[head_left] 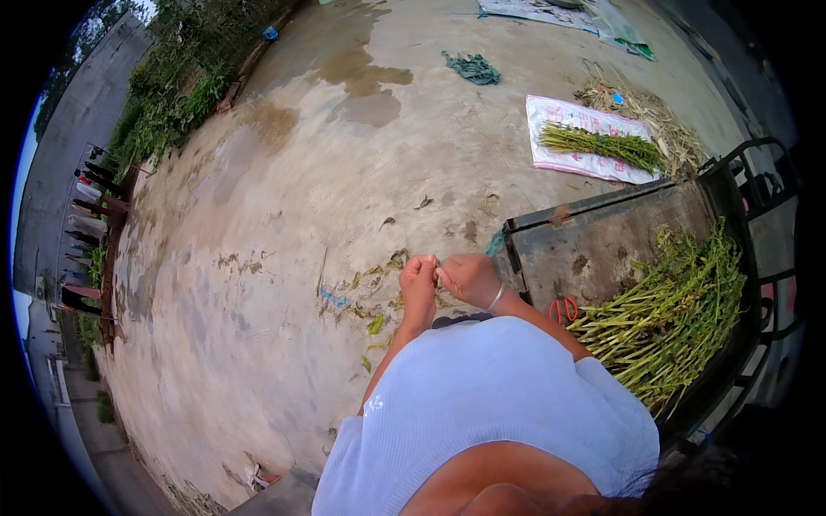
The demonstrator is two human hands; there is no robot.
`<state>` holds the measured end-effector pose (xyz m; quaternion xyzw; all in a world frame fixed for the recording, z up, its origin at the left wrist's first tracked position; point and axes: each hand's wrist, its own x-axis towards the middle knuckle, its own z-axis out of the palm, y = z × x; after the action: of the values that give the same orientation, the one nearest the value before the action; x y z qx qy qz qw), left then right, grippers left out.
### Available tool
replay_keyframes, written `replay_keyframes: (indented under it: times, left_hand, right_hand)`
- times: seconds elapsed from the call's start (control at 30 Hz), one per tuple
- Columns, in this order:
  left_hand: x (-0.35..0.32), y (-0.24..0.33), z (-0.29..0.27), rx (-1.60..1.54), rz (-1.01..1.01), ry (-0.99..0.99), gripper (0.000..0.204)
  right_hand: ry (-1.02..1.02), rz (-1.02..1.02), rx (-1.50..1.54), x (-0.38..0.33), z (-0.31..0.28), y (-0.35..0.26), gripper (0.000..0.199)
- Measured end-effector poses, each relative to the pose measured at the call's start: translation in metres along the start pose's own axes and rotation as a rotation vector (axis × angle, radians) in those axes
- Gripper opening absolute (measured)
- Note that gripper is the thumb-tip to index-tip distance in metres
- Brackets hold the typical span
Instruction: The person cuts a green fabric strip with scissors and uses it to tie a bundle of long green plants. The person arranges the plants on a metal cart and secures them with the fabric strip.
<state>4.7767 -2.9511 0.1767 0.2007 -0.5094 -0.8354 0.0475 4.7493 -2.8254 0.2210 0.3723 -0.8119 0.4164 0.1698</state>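
Note:
In front of my body, my left hand (419,280) and my right hand (469,279) meet at the fingertips. Both are closed in a pinch, and whatever sits between the fingers is too small to make out. A pale bangle circles my right wrist. Close to my right forearm, red-handled scissors (564,310) lie at the edge of a metal cart bed (615,228). A big loose heap of green leafy stalks (662,318) fills the cart's near right part.
Beyond the cart, a tied bundle of green stalks (602,146) rests on a white sack (551,112), beside dry straw (650,112). A dark green cloth or net (471,69) lies on the concrete floor (258,344). Leaf scraps and blue string (334,298) are left of my hands.

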Motion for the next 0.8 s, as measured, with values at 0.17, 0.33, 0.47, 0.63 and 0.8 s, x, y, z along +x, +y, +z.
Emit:
replay_keyframes:
  times: [0.17,0.33,0.47,0.63,0.8]
  left_hand:
    - [0.079,0.017,-0.184,-0.288,0.112,0.638,0.025]
    - [0.058,0.044,-0.249,-0.145,0.074,0.53,0.023]
    - [0.053,0.06,-0.164,-0.361,-0.003,0.503,0.022]
    - [0.097,0.044,-0.206,-1.016,-0.09,0.231,0.026]
    - [0.134,0.121,-0.227,-0.747,0.051,0.183,0.025]
  right_hand:
    - [0.104,-0.059,0.077,-0.008,-0.03,-0.036,0.027]
    - [0.541,0.882,0.706,-0.031,-0.052,0.069,0.036]
    - [0.955,1.172,1.357,0.014,-0.069,0.047,0.039]
    - [0.366,0.625,1.815,-0.005,-0.076,0.058,0.044]
    - [-0.376,-0.107,0.038,-0.023,-0.095,0.003,0.037]
